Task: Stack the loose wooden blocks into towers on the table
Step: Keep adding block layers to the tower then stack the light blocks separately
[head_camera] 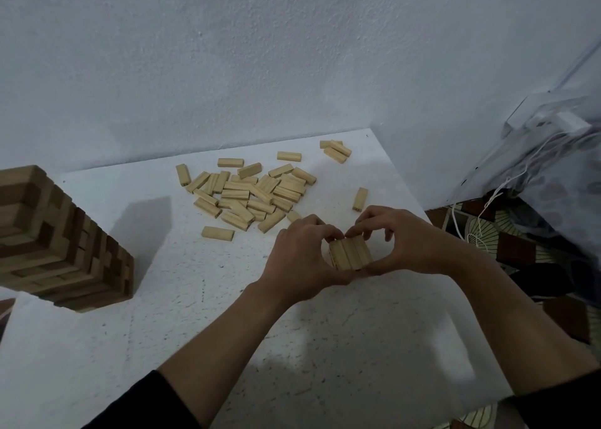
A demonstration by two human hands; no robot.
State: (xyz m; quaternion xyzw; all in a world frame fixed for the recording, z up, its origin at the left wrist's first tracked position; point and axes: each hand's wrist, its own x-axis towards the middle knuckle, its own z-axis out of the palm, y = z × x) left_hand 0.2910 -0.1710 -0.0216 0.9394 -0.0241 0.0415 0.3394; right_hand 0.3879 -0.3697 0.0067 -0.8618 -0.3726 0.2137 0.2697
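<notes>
Wooden blocks (350, 253) sit gripped between left fingers (327, 232) and right fingers (366, 226).

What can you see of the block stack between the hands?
The block stack is small, square, of pale grained wood: three oblong blocks side by side on top, layers beneath unclear. It stands on the white table, nearer than the loose pile. The left hand and right hand cup its sides, fingertips touching its far edge.
</notes>
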